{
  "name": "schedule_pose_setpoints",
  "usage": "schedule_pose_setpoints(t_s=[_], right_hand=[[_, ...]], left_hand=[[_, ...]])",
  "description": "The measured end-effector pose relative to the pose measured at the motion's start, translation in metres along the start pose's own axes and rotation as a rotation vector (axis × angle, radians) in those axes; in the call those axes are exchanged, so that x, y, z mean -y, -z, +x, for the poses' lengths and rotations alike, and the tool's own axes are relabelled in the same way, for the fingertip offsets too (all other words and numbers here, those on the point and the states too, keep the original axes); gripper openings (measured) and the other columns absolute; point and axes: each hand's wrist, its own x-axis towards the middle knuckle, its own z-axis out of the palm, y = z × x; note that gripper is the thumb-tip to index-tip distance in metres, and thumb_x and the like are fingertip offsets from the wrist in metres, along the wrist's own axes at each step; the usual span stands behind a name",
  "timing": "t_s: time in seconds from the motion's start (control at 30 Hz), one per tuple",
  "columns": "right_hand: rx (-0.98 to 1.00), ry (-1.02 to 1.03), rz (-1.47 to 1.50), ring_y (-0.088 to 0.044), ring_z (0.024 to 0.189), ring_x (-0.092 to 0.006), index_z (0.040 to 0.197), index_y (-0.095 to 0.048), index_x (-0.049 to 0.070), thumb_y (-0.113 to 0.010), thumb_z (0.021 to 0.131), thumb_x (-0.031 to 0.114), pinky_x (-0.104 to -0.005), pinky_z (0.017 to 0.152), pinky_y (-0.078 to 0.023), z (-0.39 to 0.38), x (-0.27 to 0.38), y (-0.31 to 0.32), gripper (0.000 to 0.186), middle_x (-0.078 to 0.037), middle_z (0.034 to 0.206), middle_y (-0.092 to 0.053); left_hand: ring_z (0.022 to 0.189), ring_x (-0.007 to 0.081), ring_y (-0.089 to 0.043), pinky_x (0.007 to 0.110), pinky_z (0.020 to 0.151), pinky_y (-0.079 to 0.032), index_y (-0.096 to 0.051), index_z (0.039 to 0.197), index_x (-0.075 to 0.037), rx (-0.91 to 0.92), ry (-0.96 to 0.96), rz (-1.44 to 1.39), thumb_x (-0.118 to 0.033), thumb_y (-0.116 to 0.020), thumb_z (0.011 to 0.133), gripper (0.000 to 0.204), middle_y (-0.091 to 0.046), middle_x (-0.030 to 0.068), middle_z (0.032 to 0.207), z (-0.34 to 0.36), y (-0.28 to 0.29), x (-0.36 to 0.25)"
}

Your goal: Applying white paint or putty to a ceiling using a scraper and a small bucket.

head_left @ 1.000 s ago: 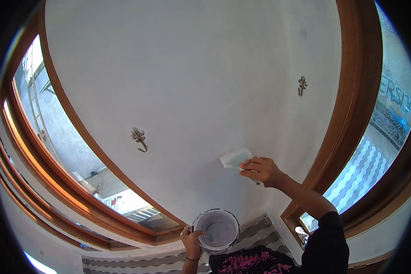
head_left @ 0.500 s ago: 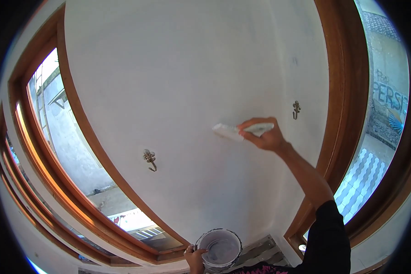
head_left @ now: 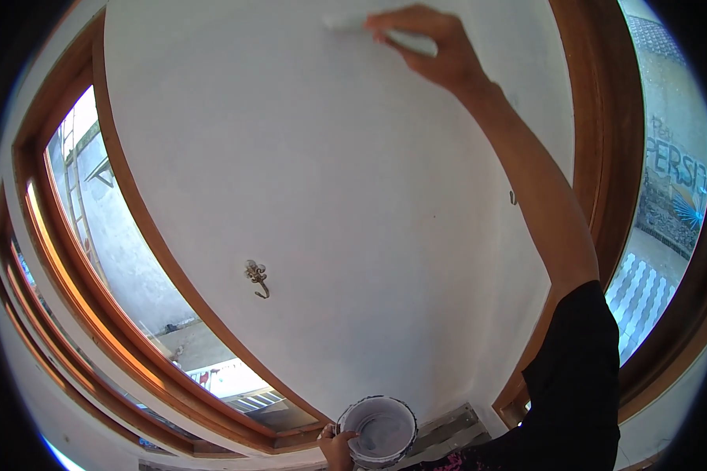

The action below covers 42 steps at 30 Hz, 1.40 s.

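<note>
My right hand [head_left: 436, 51] is high on the white wall [head_left: 306, 157], fingers closed on a pale, wide paintbrush [head_left: 346, 23] whose blurred head is at or against the plaster. My arm stretches up from the lower right. At the bottom, my left hand [head_left: 335, 444] grips the side of a round paint bucket [head_left: 401, 412] with a smeared dark rim, its thumb over the edge and greyish-white paint inside.
An ornate metal hook [head_left: 256, 275] is fixed lower left on the wall; another [head_left: 513, 197] is mostly behind my right arm. Wooden-framed windows [head_left: 133, 228] line the left, and a wooden-framed opening [head_left: 593, 110] on the right shows tiled ground outside. A grey patterned floor [head_left: 462, 432] shows below.
My right hand and the brush have swept far up the wall from its lower middle to near the top. The bucket sits lower in the picture than a second ago.
</note>
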Motion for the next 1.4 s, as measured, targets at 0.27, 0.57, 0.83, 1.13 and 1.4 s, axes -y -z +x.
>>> schedule_pose_setpoints(t_s=[0.27, 0.57, 0.83, 1.13, 1.4], right_hand=[[0.275, -0.499, -0.193, -0.071, 0.088, -0.028, 0.085, -0.072, 0.007, -0.08, 0.077, 0.006, -0.0387, 0.075, -0.058, -0.112, 0.164, 0.016, 0.011, -0.007, 0.091, -0.073], [0.515, -0.882, 0.123, -0.071, 0.084, -0.0261, 0.087, -0.071, 0.005, -0.079, 0.077, 0.003, -0.0352, 0.076, -0.06, -0.149, 0.326, 0.063, 0.013, -0.009, 0.089, -0.072], [-0.241, -2.393, 0.235, -0.07, 0.077, -0.0204, 0.097, -0.065, 0.001, -0.062, 0.094, 0.005, -0.034, 0.069, -0.059, -0.155, 0.435, 0.12, 0.006, -0.01, 0.09, -0.067], [-0.741, -2.891, 0.742, -0.069, 0.098, -0.0315, 0.108, -0.054, -0.001, -0.051, 0.096, 0.006, -0.0441, 0.089, -0.059, -0.098, 0.559, 0.124, 0.014, -0.019, 0.11, -0.064], [-0.923, -3.062, 0.649, -0.065, 0.109, -0.0291, 0.113, -0.051, 0.003, -0.054, 0.099, 0.006, -0.0437, 0.102, -0.053, -0.081, 0.595, 0.054, 0.014, -0.017, 0.113, -0.062]], left_hand=[[0.06, 0.0104, -0.033, 0.032, 0.052, -0.032, -0.045, 0.064, -0.007, -0.033, 0.158, -0.162, -0.003, -0.065, 0.071, 0.022, -0.038, -0.0024, 0.062, 0.004, 0.007, 0.01], [0.085, 0.0244, -0.06, 0.033, 0.074, -0.048, -0.063, 0.068, 0.002, 0.252, 0.052, 0.135, -0.005, -0.075, 0.061, 0.015, -0.061, 0.0125, 0.088, 0.011, 0.002, -0.006], [0.094, 0.0163, -0.058, 0.03, 0.08, -0.049, -0.059, 0.093, 0.003, 0.323, 0.031, 0.194, 0.003, -0.074, 0.064, 0.033, -0.059, 0.0057, 0.093, 0.015, -0.027, -0.005], [0.099, 0.0215, -0.059, 0.034, 0.087, -0.05, -0.056, 0.104, 0.004, 0.272, -0.086, 0.284, 0.006, -0.075, 0.064, 0.044, -0.057, 0.0124, 0.107, 0.002, -0.019, 0.033], [0.094, 0.0349, -0.058, 0.044, 0.083, -0.048, -0.054, 0.092, 0.002, 0.278, -0.599, 0.474, 0.005, -0.07, 0.066, 0.03, -0.054, 0.0171, 0.099, -0.005, -0.029, 0.025]])
